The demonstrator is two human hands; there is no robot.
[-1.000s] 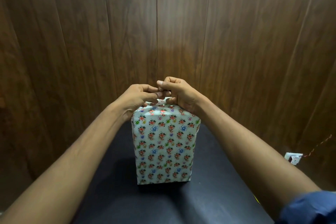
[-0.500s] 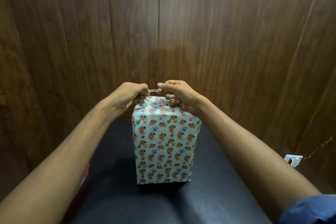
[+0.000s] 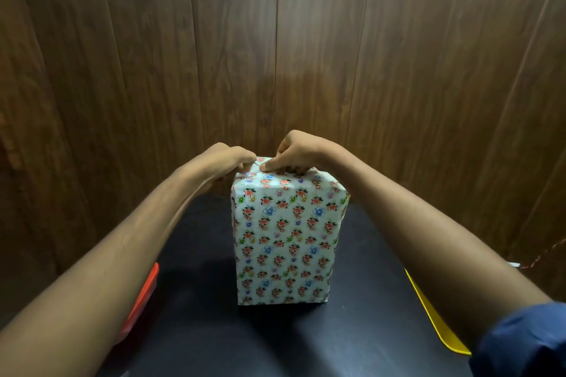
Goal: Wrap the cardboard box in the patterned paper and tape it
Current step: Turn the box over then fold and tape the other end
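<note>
Indoor room, likely a home or small office corner.

Dark brown vertical wood-grain wall panelling (image 3: 306,55) is enclosing a matte black tabletop (image 3: 352,330); a white plastic wall fitting with a thin reddish cord (image 3: 548,255) is showing low at right.

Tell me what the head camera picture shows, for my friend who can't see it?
A tall box wrapped in floral paper stands upright on a black table, and both of a person's hands work at its top edge. The left hand and right hand have curled fingers meeting at the top left corner. Dark wood panelling fills the background.
</note>
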